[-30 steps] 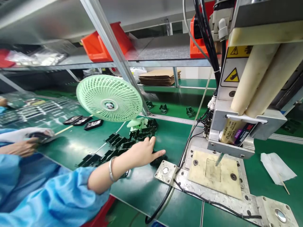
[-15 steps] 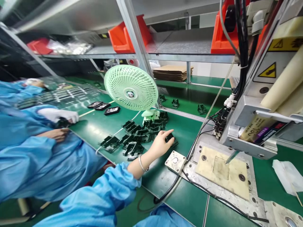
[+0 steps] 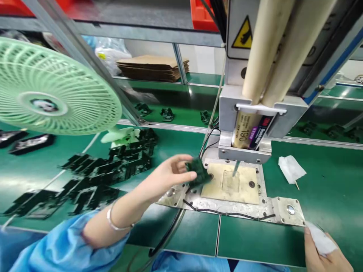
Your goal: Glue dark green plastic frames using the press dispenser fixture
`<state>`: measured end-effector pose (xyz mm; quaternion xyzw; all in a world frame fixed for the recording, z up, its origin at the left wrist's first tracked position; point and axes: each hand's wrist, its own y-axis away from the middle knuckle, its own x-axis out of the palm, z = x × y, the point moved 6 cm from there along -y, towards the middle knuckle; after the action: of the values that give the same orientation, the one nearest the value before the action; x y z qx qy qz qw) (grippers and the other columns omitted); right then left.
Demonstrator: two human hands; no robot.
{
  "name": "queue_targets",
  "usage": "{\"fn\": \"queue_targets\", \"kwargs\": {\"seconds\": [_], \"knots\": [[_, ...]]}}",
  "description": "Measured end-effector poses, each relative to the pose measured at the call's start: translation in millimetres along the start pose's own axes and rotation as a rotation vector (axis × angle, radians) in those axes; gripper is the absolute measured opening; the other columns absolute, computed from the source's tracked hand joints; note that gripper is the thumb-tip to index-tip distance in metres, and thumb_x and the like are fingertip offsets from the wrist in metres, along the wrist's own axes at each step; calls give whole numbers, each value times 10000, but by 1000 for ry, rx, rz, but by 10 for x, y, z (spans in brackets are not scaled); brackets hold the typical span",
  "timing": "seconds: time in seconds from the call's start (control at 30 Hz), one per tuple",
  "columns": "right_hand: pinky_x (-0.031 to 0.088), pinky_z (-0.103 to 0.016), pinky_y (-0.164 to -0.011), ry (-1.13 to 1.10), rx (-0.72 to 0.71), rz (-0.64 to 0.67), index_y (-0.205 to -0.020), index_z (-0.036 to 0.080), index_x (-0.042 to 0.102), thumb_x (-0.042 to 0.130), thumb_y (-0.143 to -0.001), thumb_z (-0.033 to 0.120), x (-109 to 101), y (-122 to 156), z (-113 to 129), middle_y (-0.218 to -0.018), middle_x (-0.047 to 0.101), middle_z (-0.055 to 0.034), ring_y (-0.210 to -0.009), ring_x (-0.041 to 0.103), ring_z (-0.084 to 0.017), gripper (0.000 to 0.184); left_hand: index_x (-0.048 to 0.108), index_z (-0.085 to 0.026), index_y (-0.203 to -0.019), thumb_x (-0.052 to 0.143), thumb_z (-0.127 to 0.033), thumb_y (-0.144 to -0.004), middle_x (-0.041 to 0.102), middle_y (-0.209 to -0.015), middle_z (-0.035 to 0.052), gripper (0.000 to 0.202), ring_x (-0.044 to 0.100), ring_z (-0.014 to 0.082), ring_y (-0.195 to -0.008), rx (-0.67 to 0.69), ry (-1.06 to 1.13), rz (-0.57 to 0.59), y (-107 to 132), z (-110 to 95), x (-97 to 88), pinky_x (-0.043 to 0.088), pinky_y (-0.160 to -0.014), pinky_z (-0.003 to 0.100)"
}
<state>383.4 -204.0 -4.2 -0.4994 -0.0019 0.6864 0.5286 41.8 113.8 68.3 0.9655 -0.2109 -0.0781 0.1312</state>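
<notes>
My left hand (image 3: 167,175) pinches a small black plastic part (image 3: 198,174) and holds it just above the left edge of the beige fixture pad (image 3: 230,184). The pad sits on a metal base plate (image 3: 244,207) under a dispenser nozzle (image 3: 235,169) fed by an adhesive cartridge (image 3: 251,132). At the lower right corner, my right hand (image 3: 323,255) grips a small white wipe (image 3: 320,237). A heap of black plastic parts (image 3: 113,162) lies on the green bench left of my left hand.
A pale green fan (image 3: 53,92) stands at the left over the parts. A crumpled white tissue with a stick (image 3: 290,169) lies right of the fixture. Black cables (image 3: 170,234) run off the bench front. Stacked cardboard (image 3: 153,67) sits at the back, with more black parts (image 3: 167,113) beyond the rail.
My left hand has picked a black part from the heap and carried it right to the fixture. My view swung right and closer; my right hand with the wipe came into view.
</notes>
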Motion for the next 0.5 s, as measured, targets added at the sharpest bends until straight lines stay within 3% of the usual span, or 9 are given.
{"fn": "queue_targets", "kwargs": {"seconds": [0.1, 0.2, 0.37, 0.5], "knots": [[512, -342, -501, -11, -15, -17, -724, 206, 702, 583, -894, 496, -1, -23, 68, -655, 647, -77, -522, 609, -244, 357, 624, -151, -969, 904, -313, -530, 712, -937, 84, 545, 691, 245, -903, -232, 129, 340, 121, 63, 616, 552, -864, 369], [494, -320, -495, -21, -70, -32, -634, 209, 653, 576, -912, 460, -15, -26, 137, -649, 645, -73, -521, 607, -230, 382, 639, -162, -950, 910, -247, -503, 713, -892, 52, 529, 692, 220, -881, -303, 183, 452, 103, 66, 955, 559, -842, 342], [490, -306, -509, -30, -174, -45, -619, 215, 656, 571, -920, 412, -11, -34, 197, -641, 645, -62, -541, 622, -225, 370, 617, -164, -943, 891, -248, -546, 693, -987, 74, 490, 662, 238, -988, -134, 129, 546, -139, -67, 1134, 527, -934, 386], [491, -313, -532, -15, -251, -87, -663, 207, 688, 593, -914, 348, -7, -22, 219, -629, 642, -61, -572, 639, -244, 303, 590, -202, -1095, 873, -271, -560, 619, -1153, 85, 609, 611, 260, -1093, 71, -65, 486, -279, -68, 1109, 481, -1016, 423]]}}
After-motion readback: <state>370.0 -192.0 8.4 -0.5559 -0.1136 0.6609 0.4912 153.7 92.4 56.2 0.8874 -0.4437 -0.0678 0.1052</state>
